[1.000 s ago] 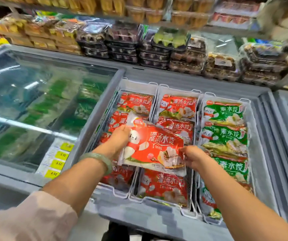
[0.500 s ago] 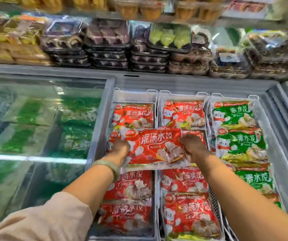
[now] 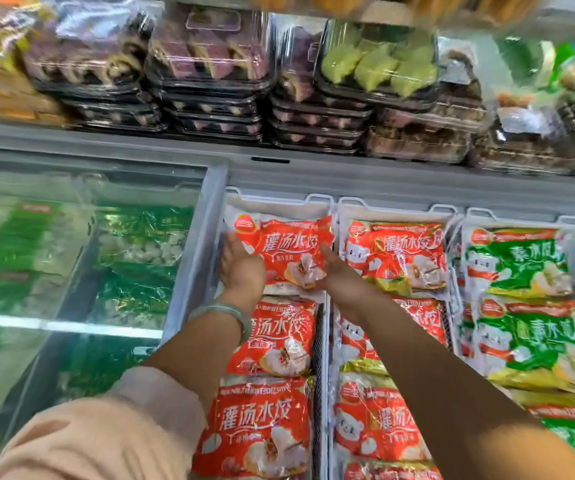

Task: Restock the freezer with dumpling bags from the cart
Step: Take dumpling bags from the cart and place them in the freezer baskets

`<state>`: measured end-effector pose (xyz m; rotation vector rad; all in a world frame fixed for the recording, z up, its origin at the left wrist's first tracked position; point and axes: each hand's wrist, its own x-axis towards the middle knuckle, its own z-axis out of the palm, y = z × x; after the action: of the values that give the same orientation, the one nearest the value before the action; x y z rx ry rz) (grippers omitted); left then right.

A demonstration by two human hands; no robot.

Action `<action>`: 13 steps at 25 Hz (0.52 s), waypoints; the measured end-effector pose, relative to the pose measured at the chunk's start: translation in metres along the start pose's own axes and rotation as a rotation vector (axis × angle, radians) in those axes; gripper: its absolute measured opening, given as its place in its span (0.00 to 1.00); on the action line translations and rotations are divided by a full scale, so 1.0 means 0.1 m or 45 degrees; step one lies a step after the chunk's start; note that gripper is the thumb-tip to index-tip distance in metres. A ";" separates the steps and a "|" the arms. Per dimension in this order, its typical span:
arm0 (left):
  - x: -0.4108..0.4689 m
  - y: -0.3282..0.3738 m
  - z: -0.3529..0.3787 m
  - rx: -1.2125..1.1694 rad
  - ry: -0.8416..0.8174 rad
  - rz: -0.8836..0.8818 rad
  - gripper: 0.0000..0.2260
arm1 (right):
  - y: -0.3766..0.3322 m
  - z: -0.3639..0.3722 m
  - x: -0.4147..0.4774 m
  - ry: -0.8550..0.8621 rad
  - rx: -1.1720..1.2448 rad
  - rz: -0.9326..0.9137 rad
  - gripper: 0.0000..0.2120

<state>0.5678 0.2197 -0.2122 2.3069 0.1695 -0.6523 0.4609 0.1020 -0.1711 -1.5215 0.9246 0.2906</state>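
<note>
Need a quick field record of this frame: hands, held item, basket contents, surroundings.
left hand: grips the left edge of the held red bag
right hand: holds the same bag's right edge
bag position: far end of the left basket, over the other red bags
middle basket: more red bags
right basket: green bags
glass lid: covers the section to the left, green packs beneath
shelf behind: stacked clear-lidded trays
</note>
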 end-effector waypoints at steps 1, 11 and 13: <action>0.04 0.02 0.01 0.086 -0.004 0.067 0.35 | 0.02 0.01 0.06 -0.041 -0.038 0.019 0.32; -0.36 -0.29 0.06 0.206 -0.291 0.078 0.28 | 0.63 -0.30 -0.22 0.119 0.007 0.183 0.25; -0.52 -0.31 -0.03 0.262 -0.299 0.105 0.27 | 0.71 -0.36 -0.43 0.125 -0.001 0.170 0.21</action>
<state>0.5148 0.2476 -0.2039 2.3934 -0.1067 -0.9274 0.3722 0.0916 -0.1863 -1.4882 1.1061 0.3146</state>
